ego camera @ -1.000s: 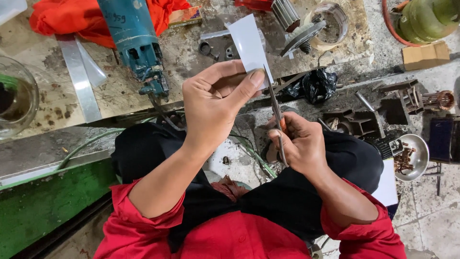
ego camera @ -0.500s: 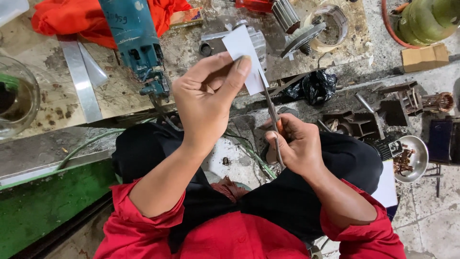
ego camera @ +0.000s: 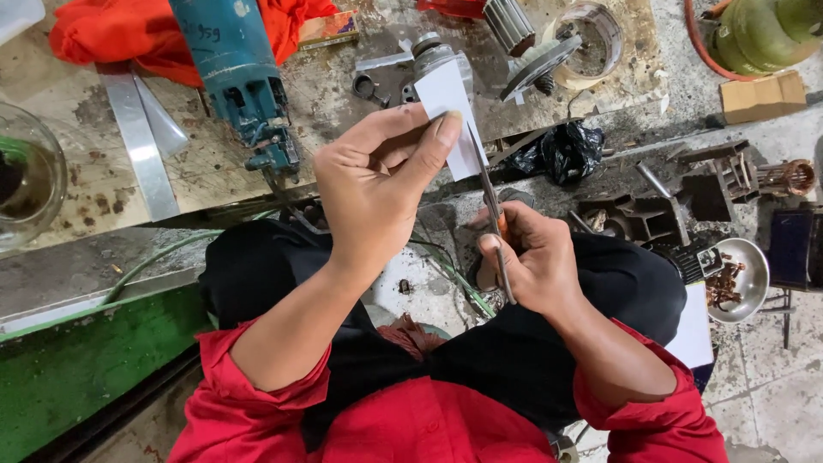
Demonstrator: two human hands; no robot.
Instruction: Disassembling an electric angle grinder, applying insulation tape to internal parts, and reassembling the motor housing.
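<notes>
My left hand [ego camera: 377, 189] pinches a small white sheet piece [ego camera: 450, 116] between thumb and fingers, holding it up over my lap. My right hand [ego camera: 527, 261] grips a pair of scissors [ego camera: 490, 206] with orange at the handle; the blades point up and meet the sheet's right edge. Both hands hover above my knees in black trousers, with red sleeves at the wrists.
A blue power tool [ego camera: 236, 77] lies on the stained work board [ego camera: 77, 180] beside an orange cloth [ego camera: 111, 34] and metal strips [ego camera: 137, 146]. Motor parts [ego camera: 549, 51], a black bag [ego camera: 566, 150], a metal bowl [ego camera: 754, 279] of scraps and a glass bowl [ego camera: 26, 184] surround me.
My left hand has turned the white piece and drawn it slightly down and closer. The scissors have stayed against its right edge, shifting a little along it.
</notes>
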